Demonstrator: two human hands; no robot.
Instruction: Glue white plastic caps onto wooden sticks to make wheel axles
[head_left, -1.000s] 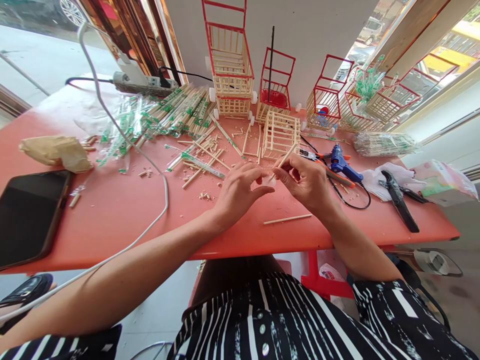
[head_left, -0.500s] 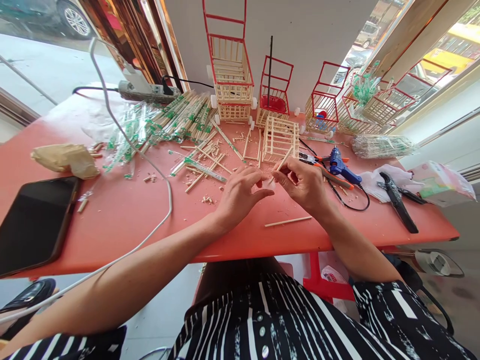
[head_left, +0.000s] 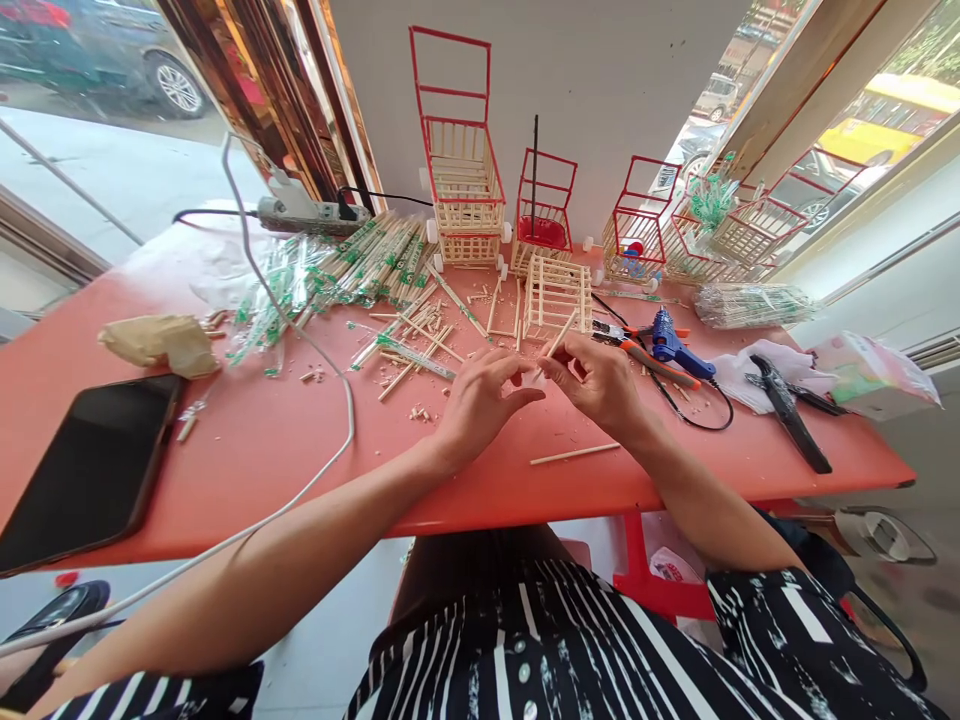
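My right hand (head_left: 604,385) pinches a thin wooden stick (head_left: 564,330) that slants up and away from the fingertips. Close beside its lower end is my left hand (head_left: 484,400), with thumb and forefinger curled around something small and pale that I cannot make out. Just beyond the hands sits a small cage-like frame (head_left: 556,290) of bare wooden sticks. Another loose stick (head_left: 574,454) lies on the red table (head_left: 465,495), nearer to me.
Stick-built carts with red handles (head_left: 459,180) stand along the wall. Wrapped chopsticks (head_left: 375,260) and cut pieces lie left of centre. A blue glue gun (head_left: 675,345), pliers (head_left: 652,358) and a black clamp-like tool (head_left: 791,415) are rightward. A phone (head_left: 86,460) and white cable (head_left: 349,410) lie left.
The camera view has shifted slightly, so the carts and table sit lower in the picture. Both hands keep nearly the same pose, the stick still in the right one.
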